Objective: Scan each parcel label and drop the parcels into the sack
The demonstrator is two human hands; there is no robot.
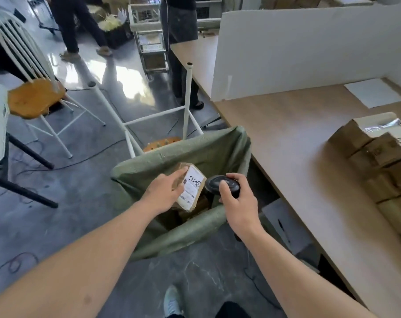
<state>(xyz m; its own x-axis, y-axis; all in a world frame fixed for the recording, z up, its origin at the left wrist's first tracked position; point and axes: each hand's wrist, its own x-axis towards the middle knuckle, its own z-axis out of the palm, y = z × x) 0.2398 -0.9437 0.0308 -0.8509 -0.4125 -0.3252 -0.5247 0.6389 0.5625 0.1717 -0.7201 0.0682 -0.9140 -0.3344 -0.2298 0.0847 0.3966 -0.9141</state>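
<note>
1. Nearest to the camera, a pale shoe point(172, 301) stands on the grey floor point(80, 203), between the two bare forearms.
2. The right hand point(237, 198) is wrapped around a black scanner point(222, 183); its thumb lies on the top of the rounded head. The scanner is just beside the parcel, on its right.
3. The left hand point(166, 191) grasps a brown parcel point(191, 187) by its left side, with the fingers on the upper face. The parcel is above the open mouth of the green sack point(183, 232).
4. A white label point(192, 185) covers the top of the parcel. The handwriting on it appears upside down and seems to read "0212" with a circled number; the small print and the barcodes are too small to read.
5. The long axis of the parcel runs from near to far, leaning a little to the right, and the face with the label is turned up.
6. More brown parcels lie inside the sack, in shadow.
7. On the right, a wooden desk point(298, 168) carries a row of cardboard boxes point(378, 161), a white sheet point(376, 92) and an upright white board point(309, 49).
8. Farther on the left, a white chair point(32, 88) with a wooden seat stands on the floor; behind the sack, a white stool point(160, 118) lies upside down.
9. At the far end, the legs of two people point(73, 26) are seen beside a metal cart point(151, 40).
</note>
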